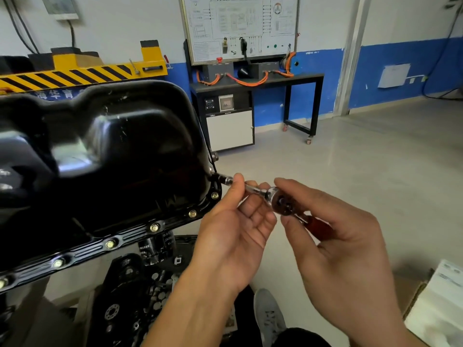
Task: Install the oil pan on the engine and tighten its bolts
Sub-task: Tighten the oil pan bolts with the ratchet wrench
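Nearest the camera, at 6 o'clock, a grey shoe (269, 314) stands on the floor between the two forearms. Above it, the left hand (233, 229) lies palm-up, thumb and fingertips pinching the extension bar (250, 188). The right hand (338, 236), at 3 o'clock from the left, wraps the ratchet wrench (280, 200), its red handle (318, 226) running back into the palm and the thumb lying over the head. The bar runs toward 10 o'clock to a socket (226, 179) seated at the flange corner of the oil pan (112, 146); the bolt under it is hidden. The pan sits on the engine, filling the frame from 9 to 11 o'clock, with brass-coloured flange bolts (154, 227) in a row from 7 toward 3 o'clock, and an oil filter (155, 249) below the flange. Judged risks: a bar held off the bolt's axis could slip the socket and round the head; starting the thread crooked could cross-thread it; pulling this corner fully tight ahead of the others could seat the flange unevenly and leak. Far off at 12 o'clock, a wiring training board (240, 28) stands over a black bench (303, 78); a yellow-black striped lift (75, 73) is at 10 o'clock.
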Available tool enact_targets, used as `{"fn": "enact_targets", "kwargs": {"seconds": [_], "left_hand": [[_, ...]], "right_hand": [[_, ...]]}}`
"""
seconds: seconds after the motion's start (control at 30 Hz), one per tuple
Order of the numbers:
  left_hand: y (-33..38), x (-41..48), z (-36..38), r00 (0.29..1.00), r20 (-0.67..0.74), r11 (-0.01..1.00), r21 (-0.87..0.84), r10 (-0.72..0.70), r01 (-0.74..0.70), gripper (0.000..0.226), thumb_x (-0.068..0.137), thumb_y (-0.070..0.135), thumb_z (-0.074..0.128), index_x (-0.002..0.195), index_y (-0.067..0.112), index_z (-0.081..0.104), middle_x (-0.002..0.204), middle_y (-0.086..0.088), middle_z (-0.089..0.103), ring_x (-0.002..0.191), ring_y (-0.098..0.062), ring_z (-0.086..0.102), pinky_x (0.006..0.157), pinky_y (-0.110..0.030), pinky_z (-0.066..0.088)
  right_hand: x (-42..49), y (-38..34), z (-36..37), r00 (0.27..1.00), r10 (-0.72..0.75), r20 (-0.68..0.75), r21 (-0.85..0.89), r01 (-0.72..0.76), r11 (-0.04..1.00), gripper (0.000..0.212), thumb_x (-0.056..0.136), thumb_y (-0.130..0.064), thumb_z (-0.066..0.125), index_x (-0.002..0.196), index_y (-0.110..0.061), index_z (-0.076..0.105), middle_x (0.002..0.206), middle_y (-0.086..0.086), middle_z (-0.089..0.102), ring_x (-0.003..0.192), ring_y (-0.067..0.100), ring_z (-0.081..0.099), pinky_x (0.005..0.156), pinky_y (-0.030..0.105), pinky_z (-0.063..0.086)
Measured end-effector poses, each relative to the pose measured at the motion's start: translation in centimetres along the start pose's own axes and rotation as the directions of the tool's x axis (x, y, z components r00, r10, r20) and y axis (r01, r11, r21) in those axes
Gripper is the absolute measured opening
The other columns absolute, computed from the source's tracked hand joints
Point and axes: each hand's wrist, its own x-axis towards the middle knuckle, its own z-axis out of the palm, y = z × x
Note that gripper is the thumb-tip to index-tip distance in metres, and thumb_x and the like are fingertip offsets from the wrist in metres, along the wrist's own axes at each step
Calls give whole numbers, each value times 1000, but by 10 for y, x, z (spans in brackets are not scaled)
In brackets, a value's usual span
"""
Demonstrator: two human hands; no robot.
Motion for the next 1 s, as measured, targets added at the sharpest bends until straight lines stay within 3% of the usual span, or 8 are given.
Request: {"fn": "enact_targets", "kwargs": {"seconds": [0.1,0.17,0.33,0.57,0.77,0.87,0.93,1.0], "left_hand": [[9,2,7,1000,-5,1000,12,5,-5,34,94,34,59,70,13,68,70,-3,65,59,-14,63,54,-24,55],[13,3,9,1000,-24,1000,20,7,-6,34,97,36,56,75,13,65,72,-3,64,62,-14,62,58,-25,54],[16,1,8,998,-59,999,-40,2,-5,24,96,36,59,89,12,62,80,-3,63,70,-14,62,63,-25,56],[14,-1,14,996,-82,994,-98,33,-41,28,97,32,58,80,10,64,70,-3,66,59,-13,66,53,-25,57],[22,-2,23,988,-146,994,-91,47,-61,28,97,26,59,75,10,61,59,-1,64,46,-9,62,45,-20,52],[26,-1,26,986,-165,978,-201,25,-59,19,97,19,60,82,8,61,63,-3,65,48,-9,63,40,-18,49],[28,2,28,983,-183,964,-259,13,-61,13,98,17,59,88,9,60,68,-2,63,57,-7,62,41,-18,49],[28,5,32,981,-195,955,-287,15,-72,14,98,17,59,86,9,59,71,-2,61,65,-6,59,42,-17,49]], "right_hand": [[3,0,9,996,-82,-21,-81,80,993,55,83,0,62,124,-37,64,114,-23,67,105,10,66,86,40,54],[5,2,14,993,-112,-39,-72,109,991,53,83,0,62,124,-34,64,115,-21,67,105,10,65,85,46,53],[8,7,22,989,-126,-72,-69,121,990,49,84,-4,65,124,-33,63,112,-19,69,99,7,66,81,46,54],[10,12,19,991,-97,-88,-38,94,995,44,86,-15,70,126,-33,64,107,-22,70,92,5,69,76,43,56],[8,17,13,997,-9,-77,3,9,1000,14,83,-37,73,96,-32,70,80,-5,71,66,15,65,59,32,53],[1,25,1,991,129,34,43,-130,991,21,81,-48,71,97,-34,71,72,-4,68,58,10,62,56,27,53],[-4,31,-8,945,234,228,97,-261,960,27,81,-54,67,100,-36,70,69,0,65,51,11,56,51,29,51],[-7,32,-14,889,277,364,192,-363,912,32,82,-57,62,106,-38,69,67,-2,62,48,7,51,49,23,44]]}}
